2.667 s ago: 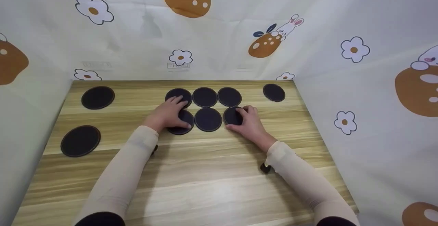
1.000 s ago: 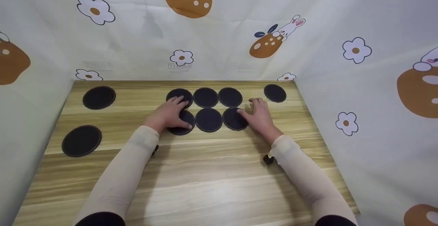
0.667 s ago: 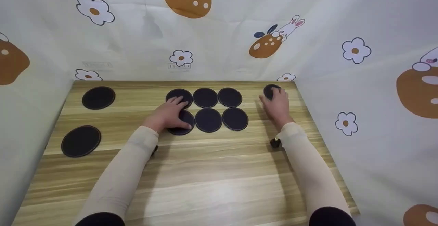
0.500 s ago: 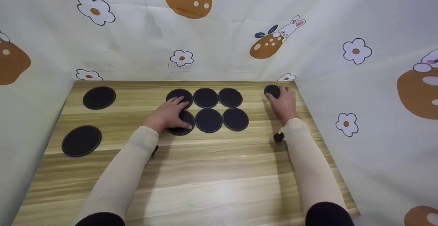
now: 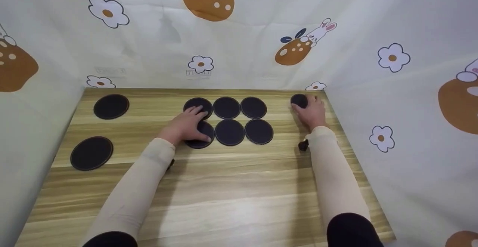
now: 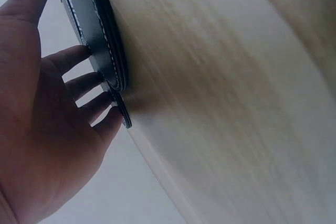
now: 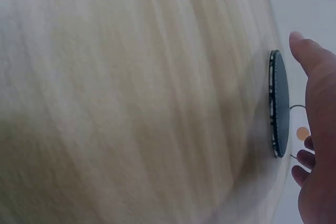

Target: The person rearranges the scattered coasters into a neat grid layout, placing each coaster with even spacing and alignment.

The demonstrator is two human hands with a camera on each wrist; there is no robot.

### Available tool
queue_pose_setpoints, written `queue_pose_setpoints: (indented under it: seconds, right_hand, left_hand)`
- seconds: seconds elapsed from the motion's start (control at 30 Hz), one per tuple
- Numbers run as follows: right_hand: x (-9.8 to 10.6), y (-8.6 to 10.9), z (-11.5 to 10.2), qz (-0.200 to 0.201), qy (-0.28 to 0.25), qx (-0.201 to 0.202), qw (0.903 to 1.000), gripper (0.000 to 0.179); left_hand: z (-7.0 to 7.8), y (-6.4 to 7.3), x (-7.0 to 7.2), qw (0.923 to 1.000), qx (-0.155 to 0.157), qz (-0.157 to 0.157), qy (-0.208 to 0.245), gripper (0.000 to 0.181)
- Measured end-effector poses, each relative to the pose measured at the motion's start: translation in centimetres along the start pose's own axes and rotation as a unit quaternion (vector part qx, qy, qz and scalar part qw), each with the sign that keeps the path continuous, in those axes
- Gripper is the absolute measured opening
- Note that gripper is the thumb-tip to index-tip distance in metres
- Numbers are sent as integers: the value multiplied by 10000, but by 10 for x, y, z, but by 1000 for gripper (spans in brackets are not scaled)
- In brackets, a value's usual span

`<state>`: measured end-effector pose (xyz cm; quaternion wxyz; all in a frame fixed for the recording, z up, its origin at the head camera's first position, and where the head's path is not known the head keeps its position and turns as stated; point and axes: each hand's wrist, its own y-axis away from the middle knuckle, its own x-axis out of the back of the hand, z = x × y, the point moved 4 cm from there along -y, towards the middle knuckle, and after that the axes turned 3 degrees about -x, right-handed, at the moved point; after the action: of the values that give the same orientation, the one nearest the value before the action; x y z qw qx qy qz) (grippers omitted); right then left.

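Note:
Black round coasters with stitched rims lie on a wood-grain table. In the head view, my left hand rests with spread fingers across the upper left coaster and the lower left coaster of a two-row block. The left wrist view has its fingertips touching the stitched edge of a coaster. My right hand is at the far right coaster, its thumb and fingers spread around the near and right side. In the right wrist view, a gap shows between that hand and the coaster.
Beside my left hand the block continues with coasters such as the upper middle one and lower right one. Two separate coasters, a back one and a front one, lie at the left. A patterned cloth borders the table.
My right hand has left the lower right coaster of the block and moved right and back to the far right coaster. That block coaster now lies uncovered; my left hand stays put.

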<state>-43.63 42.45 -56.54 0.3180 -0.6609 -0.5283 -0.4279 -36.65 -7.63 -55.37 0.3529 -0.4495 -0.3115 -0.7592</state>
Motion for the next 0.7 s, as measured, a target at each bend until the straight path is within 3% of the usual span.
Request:
queue_pose_setpoints:
  seconds: [0.1, 0.27, 0.7]
  right_hand:
    - [-8, 1, 3, -111, 141, -3, 9998, 93]
    - [-12, 2, 5, 62, 63, -4, 10000, 84]
    - [-8, 0, 7, 185, -258, 14, 9995, 84]
  left_hand:
    - [-1, 0, 0, 10000, 23, -13, 3, 110]
    - [-1, -1, -2, 10000, 27, -10, 41, 111]
    - [-2, -1, -2, 9999, 19, 36, 94, 111]
